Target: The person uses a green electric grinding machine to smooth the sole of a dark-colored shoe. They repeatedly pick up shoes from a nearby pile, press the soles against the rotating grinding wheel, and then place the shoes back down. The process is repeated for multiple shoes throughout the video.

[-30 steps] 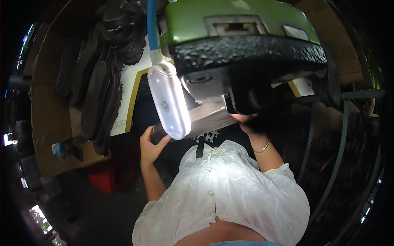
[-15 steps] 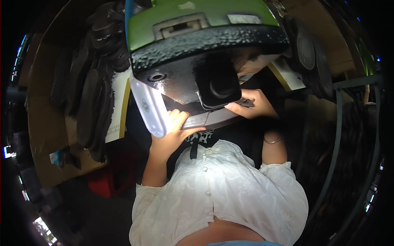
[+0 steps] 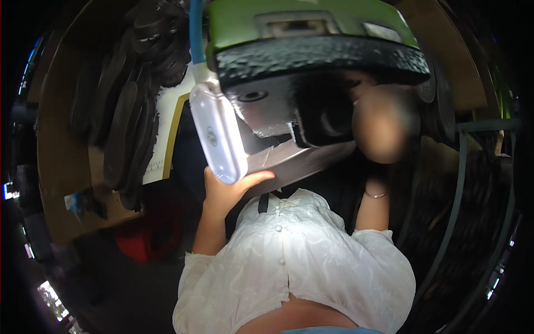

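A green and black machine (image 3: 322, 58) fills the space before me, and a pale tubular lamp (image 3: 218, 133) hangs at its left side. Under the machine's dark lower housing (image 3: 325, 119) lies a long dark grey shoe sole (image 3: 311, 161). My left hand (image 3: 222, 192) grips the sole's left end, thumb stretched along the near edge; the lamp hides its other fingers. Close to the sole's right end is my right hand (image 3: 384, 128), a bracelet on its wrist. A round blur covers it, so its fingers and anything in them cannot be made out.
Several dark soles (image 3: 125, 139) are heaped in a cardboard box (image 3: 61, 189) on the left, beside a yellow-edged white board (image 3: 173, 131). More soles (image 3: 439, 108) lie at the right. Below the box is a red object (image 3: 147, 236). A metal frame (image 3: 459, 189) stands on the right.
The machine and lamp sit farther right in view. The sole now shows more of its length, slanting up to the right. My right hand has shifted right and become blurred.
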`<state>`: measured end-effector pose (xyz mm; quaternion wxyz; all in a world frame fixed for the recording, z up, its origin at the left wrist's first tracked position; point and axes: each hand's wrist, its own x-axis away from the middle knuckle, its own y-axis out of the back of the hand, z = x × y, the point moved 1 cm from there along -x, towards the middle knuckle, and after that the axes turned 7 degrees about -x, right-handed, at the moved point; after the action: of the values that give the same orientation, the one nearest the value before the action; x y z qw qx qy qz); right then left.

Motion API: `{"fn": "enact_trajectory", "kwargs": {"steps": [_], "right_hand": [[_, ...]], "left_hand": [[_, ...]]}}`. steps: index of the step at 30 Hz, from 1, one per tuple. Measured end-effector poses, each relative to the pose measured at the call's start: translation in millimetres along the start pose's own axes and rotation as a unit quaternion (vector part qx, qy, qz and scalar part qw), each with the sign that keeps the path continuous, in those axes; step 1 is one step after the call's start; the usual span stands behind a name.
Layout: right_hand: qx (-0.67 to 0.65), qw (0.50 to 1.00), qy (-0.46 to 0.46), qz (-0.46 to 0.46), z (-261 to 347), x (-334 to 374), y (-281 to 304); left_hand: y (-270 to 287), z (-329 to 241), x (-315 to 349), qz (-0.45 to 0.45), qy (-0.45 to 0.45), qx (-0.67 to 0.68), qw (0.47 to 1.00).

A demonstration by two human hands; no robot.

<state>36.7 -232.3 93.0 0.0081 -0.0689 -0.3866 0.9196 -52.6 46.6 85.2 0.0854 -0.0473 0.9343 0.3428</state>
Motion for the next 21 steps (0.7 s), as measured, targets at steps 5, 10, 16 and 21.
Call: {"fn": "enact_trajectory", "kwargs": {"steps": [5, 10, 16, 21], "right_hand": [[0.212, 0.972, -0.032, 0.095, -30.6, 41.6, 8.0], [0.156, 0.987, 0.011, 0.039, -54.8, 53.4, -4.4], [0.208, 0.973, -0.014, 0.100, -62.2, 62.5, -37.7], [0.231, 0.949, -0.114, 0.180, -70.9, 59.6, -45.5]], "left_hand": [[4.0, -6.4, -27.9, -0.013, -0.077, -0.044, 0.996], [27.1, -1.2, -34.3, 0.104, 0.014, -0.088, 0.991], [48.7, 8.4, -31.3, 0.036, -0.019, -0.129, 0.991], [53.5, 31.6, -16.5, 0.045, -0.012, -0.055, 0.997]]}}
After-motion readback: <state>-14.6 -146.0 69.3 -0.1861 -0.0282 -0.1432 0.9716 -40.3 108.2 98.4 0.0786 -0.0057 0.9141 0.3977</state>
